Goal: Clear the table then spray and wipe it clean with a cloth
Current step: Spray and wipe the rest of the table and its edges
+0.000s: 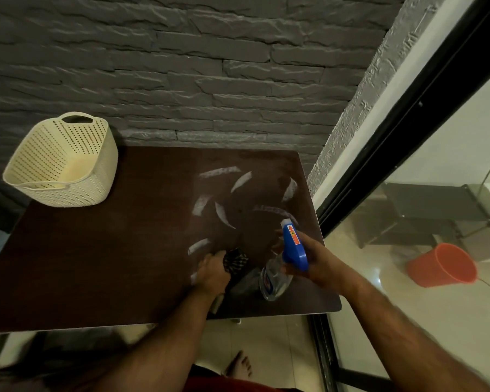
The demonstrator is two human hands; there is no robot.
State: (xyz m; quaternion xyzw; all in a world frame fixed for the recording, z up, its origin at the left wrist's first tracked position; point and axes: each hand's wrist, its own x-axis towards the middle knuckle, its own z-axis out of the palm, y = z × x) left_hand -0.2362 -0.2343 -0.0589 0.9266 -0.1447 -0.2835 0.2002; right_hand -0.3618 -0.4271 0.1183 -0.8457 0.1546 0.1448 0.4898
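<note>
The dark brown table [111, 264] carries several white smears [241, 181] across its right half. My right hand [314, 258] grips a clear spray bottle [275, 281] by its blue trigger head [293, 244], held above the table's right front part with the nozzle pointing away from me. My left hand [211, 271] holds a dark patterned cloth [235, 260] down on the table just left of the bottle.
A cream perforated basket [65, 162] stands on the table's far left corner, against the grey stone wall [181, 66]. Right of the table is a black-framed glass panel [402, 131], with an orange bucket [444, 270] on the floor beyond. My bare foot [238, 366] shows below the table.
</note>
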